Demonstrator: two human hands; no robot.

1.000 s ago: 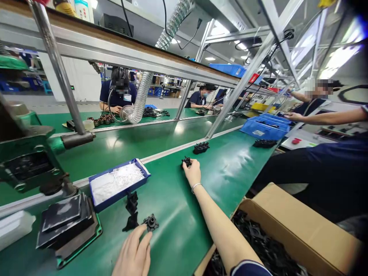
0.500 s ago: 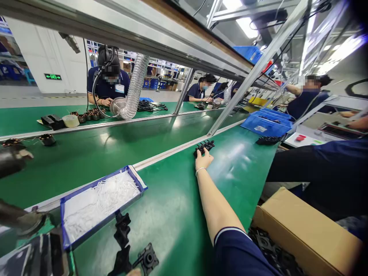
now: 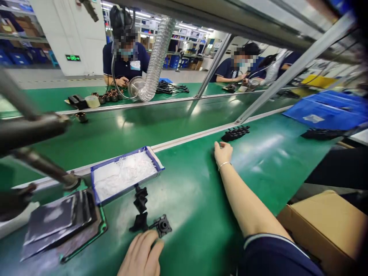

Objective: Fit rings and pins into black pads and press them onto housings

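Observation:
My left hand (image 3: 143, 253) is low in the view, fingers bent and a little apart, with the fingertips at a black plastic part (image 3: 163, 225). That part has a square head with a round hub and a short stem; whether the fingertips touch it I cannot make out. Beside it lie more black plastic pieces (image 3: 140, 200) in a line. Farther off, my right hand (image 3: 223, 153) hovers over the green bench, thumb and forefinger apart, nothing visible between them. Just beyond its fingertips stands a row of black plastic parts (image 3: 235, 133), apart from the hand.
A blue-edged tray (image 3: 130, 191) holds thin white sticks. Dark flat sheets (image 3: 57, 218) and a metal fixture (image 3: 31, 134) occupy the left. Blue bins (image 3: 330, 111) stand far right, a cardboard box (image 3: 327, 226) nearer. Across the bench, a co-worker (image 3: 126, 65) sits by a foil duct (image 3: 156, 65).
My right hand has let go of the row of black parts and drawn back from it. More of my left hand shows now beside the square-headed part. The view has swung right and downward.

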